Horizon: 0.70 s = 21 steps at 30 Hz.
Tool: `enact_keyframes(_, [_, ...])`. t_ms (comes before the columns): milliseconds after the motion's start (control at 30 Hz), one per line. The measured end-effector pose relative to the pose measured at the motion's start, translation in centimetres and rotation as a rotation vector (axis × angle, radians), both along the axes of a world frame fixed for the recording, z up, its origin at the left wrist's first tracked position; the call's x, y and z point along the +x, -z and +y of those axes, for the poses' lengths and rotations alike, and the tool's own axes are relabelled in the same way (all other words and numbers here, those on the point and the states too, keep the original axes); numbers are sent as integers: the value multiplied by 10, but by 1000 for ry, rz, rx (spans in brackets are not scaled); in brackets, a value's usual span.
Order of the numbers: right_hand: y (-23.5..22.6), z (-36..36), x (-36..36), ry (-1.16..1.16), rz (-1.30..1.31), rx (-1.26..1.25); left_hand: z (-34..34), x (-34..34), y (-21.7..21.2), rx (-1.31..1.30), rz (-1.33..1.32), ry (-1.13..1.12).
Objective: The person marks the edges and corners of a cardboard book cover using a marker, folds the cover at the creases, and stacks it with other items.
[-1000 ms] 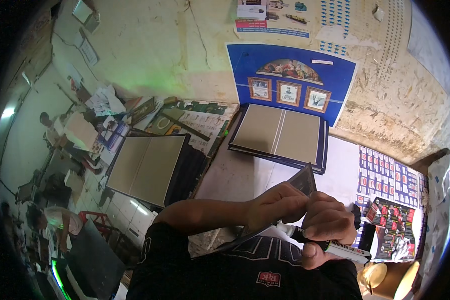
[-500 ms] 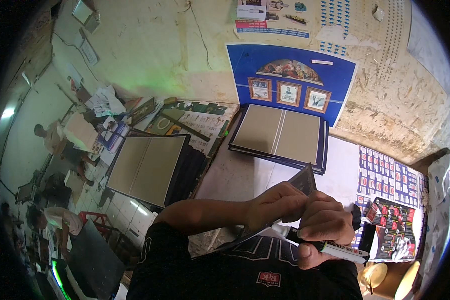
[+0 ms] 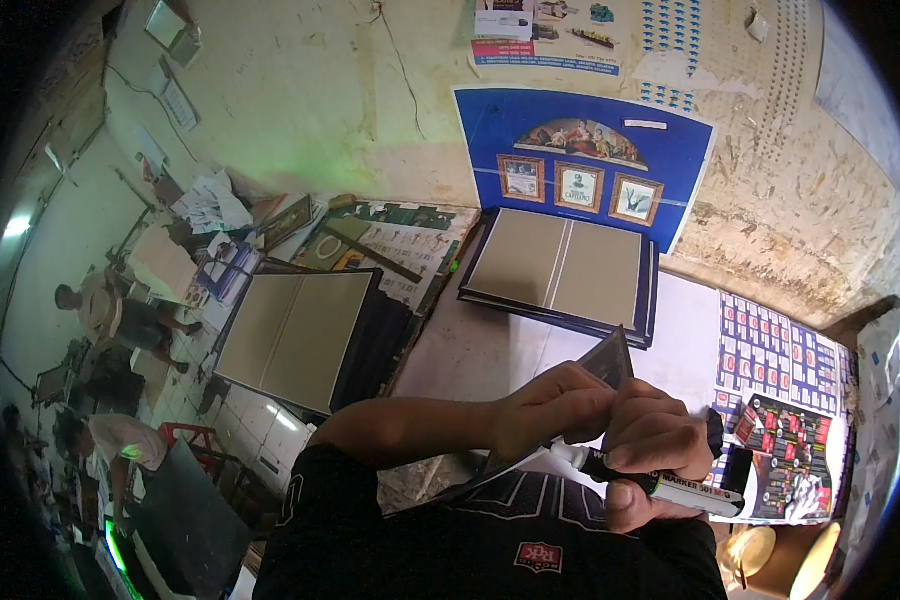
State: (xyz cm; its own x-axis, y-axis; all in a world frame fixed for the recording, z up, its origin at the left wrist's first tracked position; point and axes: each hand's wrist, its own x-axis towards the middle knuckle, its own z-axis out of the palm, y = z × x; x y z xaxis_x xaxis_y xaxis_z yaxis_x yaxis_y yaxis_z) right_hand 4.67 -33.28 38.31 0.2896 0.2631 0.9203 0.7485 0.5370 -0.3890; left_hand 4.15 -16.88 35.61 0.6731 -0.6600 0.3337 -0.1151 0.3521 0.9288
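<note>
The right hand (image 3: 655, 440) is closed around a black-and-white marker pen (image 3: 660, 485), whose long axis lies nearly level, white tip pointing left. The left hand (image 3: 550, 410) pinches a dark grey card (image 3: 610, 360), tilted upright, above the bench's (image 3: 470, 350) near edge.

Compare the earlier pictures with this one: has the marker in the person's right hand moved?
Hardly, if at all. The marker remains in the right hand, below the stacked open folders, its tip by the grey card.
</note>
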Motion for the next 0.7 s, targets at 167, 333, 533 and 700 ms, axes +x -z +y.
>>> enact_keyframes(167, [2, -3, 2, -37, 27, -17, -1, 1, 4, -22, -38, -44])
enact_keyframes(333, [8, 8, -2, 178, -70, 166, 0, 4, 1, -6, 55, -10])
enact_keyframes(533, [0, 10, -12, 509, -554, -114, -3, 11, 10, -90, -23, -10])
enact_keyframes(700, [2, 3, -3, 606, -609, -129, 1, 6, -13, -27, 77, 6])
